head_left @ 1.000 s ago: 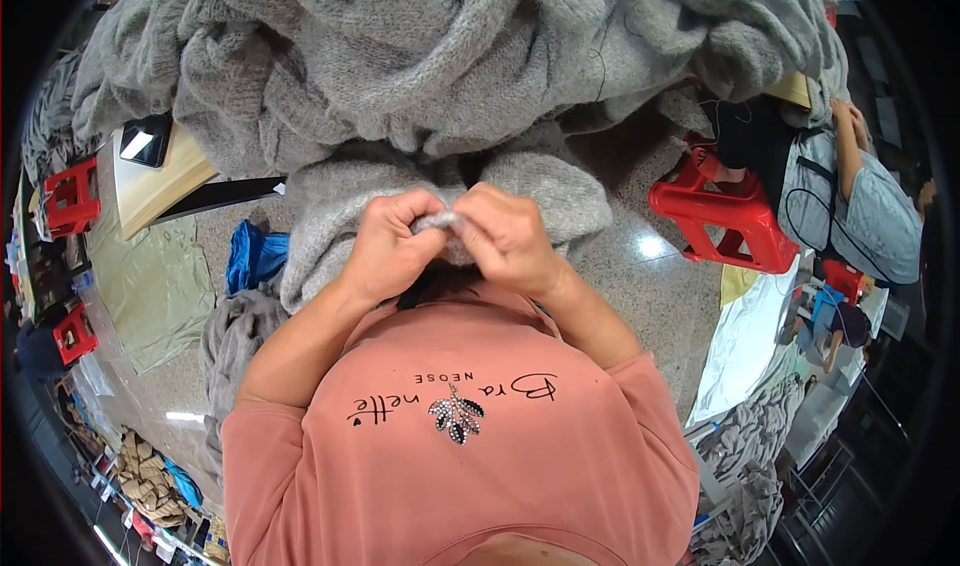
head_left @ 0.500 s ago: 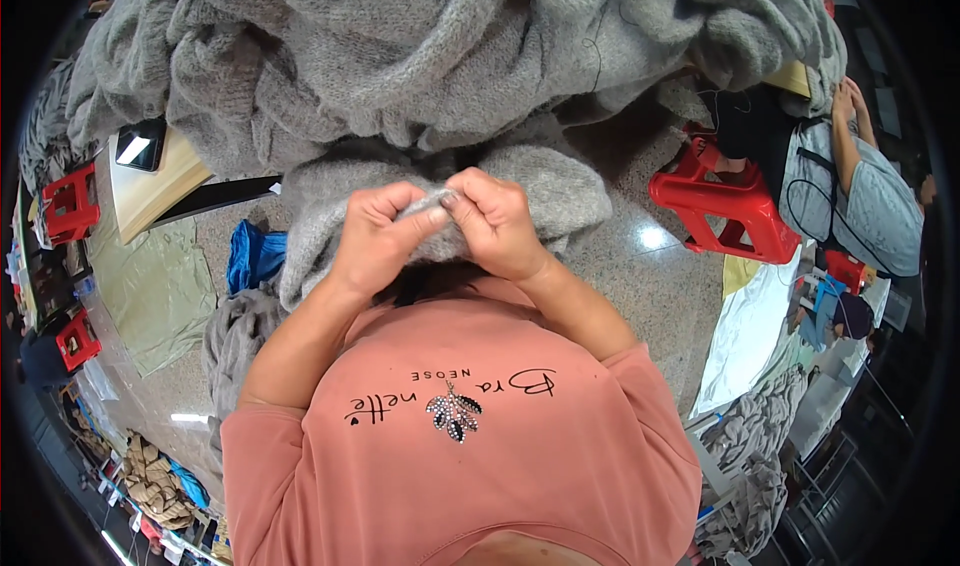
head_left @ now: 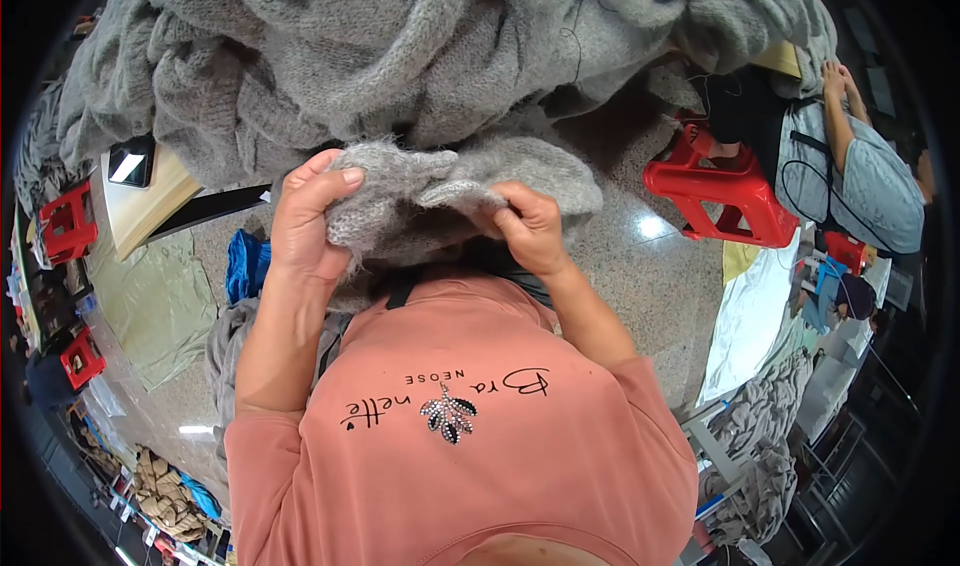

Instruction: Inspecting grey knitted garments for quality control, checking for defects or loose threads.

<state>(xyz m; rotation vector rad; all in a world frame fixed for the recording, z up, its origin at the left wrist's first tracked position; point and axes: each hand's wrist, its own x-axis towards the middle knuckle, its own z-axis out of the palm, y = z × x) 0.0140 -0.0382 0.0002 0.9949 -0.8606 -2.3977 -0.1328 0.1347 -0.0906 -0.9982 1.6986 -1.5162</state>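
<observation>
A grey fuzzy knitted piece (head_left: 395, 176) is stretched between my two hands, in front of my chest. My left hand (head_left: 312, 211) grips a bunched part of it, with the thumb on top and the fingers behind. On the other side, my right hand (head_left: 530, 228) pinches an edge of the knit between thumb and fingers. More of the same knit (head_left: 545, 171) hangs in a rounded fold beyond my right hand. Just past my hands rises a large heap of grey knitwear (head_left: 400, 56). The fingertips of both hands are partly hidden by the fabric.
To the right stand a red plastic stool (head_left: 725, 191) and a seated person in a grey top (head_left: 850, 181). A phone (head_left: 131, 162) lies on a wooden board (head_left: 160, 201) at left. Blue cloth (head_left: 247, 266) and a pale green sheet (head_left: 155, 301) lie on the floor.
My hands have moved apart from being pinched close together. My left hand shifted left and now holds a bigger bunch of knit; my right hand moved right and slightly down.
</observation>
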